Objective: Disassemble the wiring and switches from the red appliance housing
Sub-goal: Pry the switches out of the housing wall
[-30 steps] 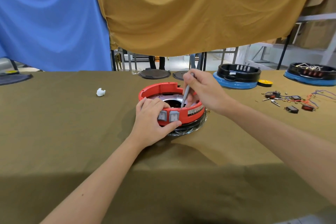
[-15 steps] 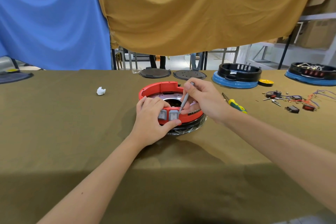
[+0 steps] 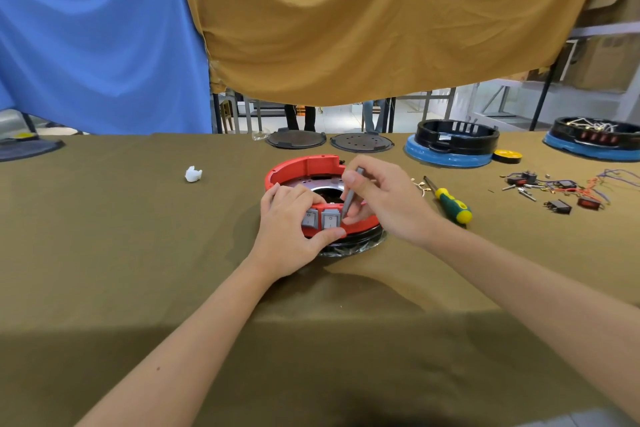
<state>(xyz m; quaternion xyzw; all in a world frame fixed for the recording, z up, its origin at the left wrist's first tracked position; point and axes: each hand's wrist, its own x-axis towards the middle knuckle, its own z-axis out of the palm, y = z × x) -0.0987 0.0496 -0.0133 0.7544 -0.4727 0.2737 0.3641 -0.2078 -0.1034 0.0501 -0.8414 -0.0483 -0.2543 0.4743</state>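
The right hand (image 3: 388, 204) pinches a slim grey tool (image 3: 350, 194), which a second ago reached down inside the ring and now has its tip at the right edge of the two grey rocker switches (image 3: 322, 218), probably to pry them free. The left hand (image 3: 291, 229) grips the front wall of the red appliance housing (image 3: 304, 165), which sits mid-table on the olive cloth, thumb below the switches. A green-and-yellow screwdriver (image 3: 450, 203) lies just right. The switch faces carry small marks too blurred to read; no other writing is legible.
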